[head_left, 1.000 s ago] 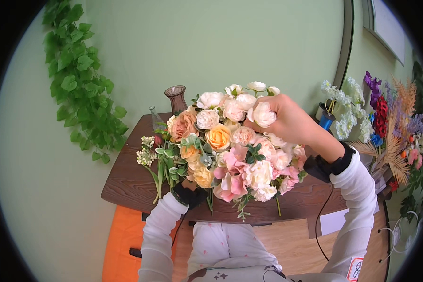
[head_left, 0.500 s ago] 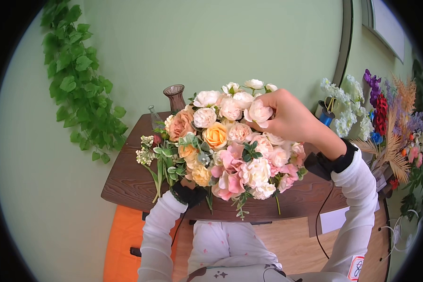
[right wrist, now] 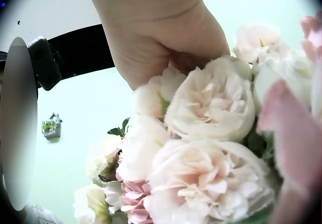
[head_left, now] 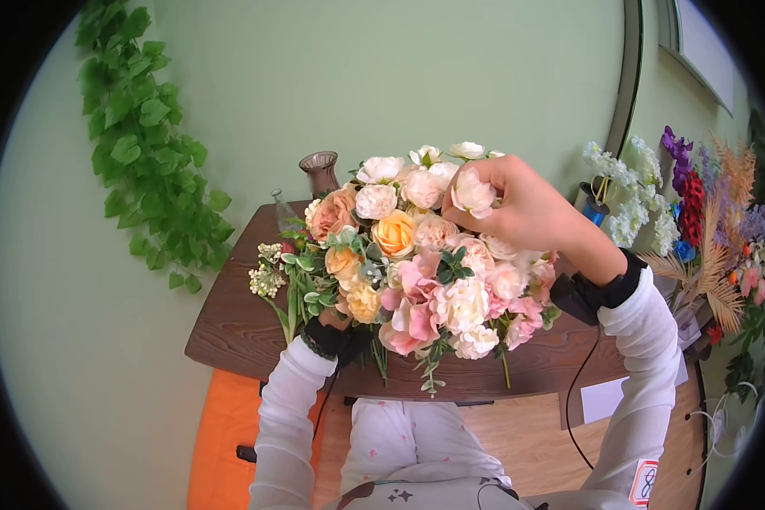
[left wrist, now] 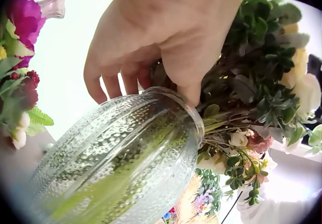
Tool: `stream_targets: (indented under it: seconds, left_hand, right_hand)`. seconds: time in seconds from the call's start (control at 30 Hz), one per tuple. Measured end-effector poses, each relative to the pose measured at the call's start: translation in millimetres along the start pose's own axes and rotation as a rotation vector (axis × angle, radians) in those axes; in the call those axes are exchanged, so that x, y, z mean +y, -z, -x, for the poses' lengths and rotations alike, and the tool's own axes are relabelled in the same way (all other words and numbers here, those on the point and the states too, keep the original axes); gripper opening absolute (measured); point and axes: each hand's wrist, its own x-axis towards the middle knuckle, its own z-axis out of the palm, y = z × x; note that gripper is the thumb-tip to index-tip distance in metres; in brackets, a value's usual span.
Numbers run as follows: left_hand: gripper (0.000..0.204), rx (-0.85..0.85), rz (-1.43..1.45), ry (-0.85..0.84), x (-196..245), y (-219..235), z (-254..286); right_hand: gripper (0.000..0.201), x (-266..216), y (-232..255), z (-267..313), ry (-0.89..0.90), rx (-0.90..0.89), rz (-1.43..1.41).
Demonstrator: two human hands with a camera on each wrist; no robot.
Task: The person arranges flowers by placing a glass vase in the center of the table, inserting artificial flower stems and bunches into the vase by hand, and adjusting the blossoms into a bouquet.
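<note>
My left hand (left wrist: 161,38) grips the rim of a clear, bumpy glass vase (left wrist: 121,153), thumb at the mouth and fingers along the far side. Green stems show through the glass. From the mouth spreads a full bouquet with a yellow-orange rose (head_left: 393,234), pink hydrangea-like petals (head_left: 416,293) and pale blooms; in the head view it hides the vase and most of the left hand. At the bouquet's upper right, my right hand (head_left: 527,204) pinches a creamy white flower (head_left: 473,194) by its head, its stem hidden among the blooms.
Behind the bouquet stand a purplish glass vase (head_left: 320,172) and a small clear bottle (head_left: 282,204). Small white-berried sprigs (head_left: 268,276) lie at the left of the dark wooden table (head_left: 229,336). More flowers (head_left: 697,212) crowd the right side; a leafy vine (head_left: 140,127) hangs on the wall.
The right hand, still pinching the white flower, has shifted slightly up and away at the bouquet's top. The left hand and the bouquet's near edge have moved a little.
</note>
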Motion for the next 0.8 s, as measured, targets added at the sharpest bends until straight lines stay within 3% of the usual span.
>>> stream_targets:
  seconds: [0.33,0.53,0.73,0.8]
  left_hand:
    - [0.064,-0.057,0.103,0.012,-2.3,-7.0,8.5]
    - [0.063,-0.093,0.166,0.026,-4.9,-7.2,0.2]
    - [0.063,-0.128,0.216,0.04,-2.2,-8.6,-0.8]
    - [0.062,-0.136,0.229,0.042,0.3,-8.0,-1.6]
  right_hand:
    - [0.01,-1.6,6.4,3.9,-0.108,-0.031,0.059]
    - [0.014,14.2,0.1,5.7,-0.015,0.017,0.052]
    - [0.01,10.8,1.4,5.4,-0.002,-0.046,0.065]
    - [0.008,8.6,3.3,5.9,-0.088,-0.002,0.005]
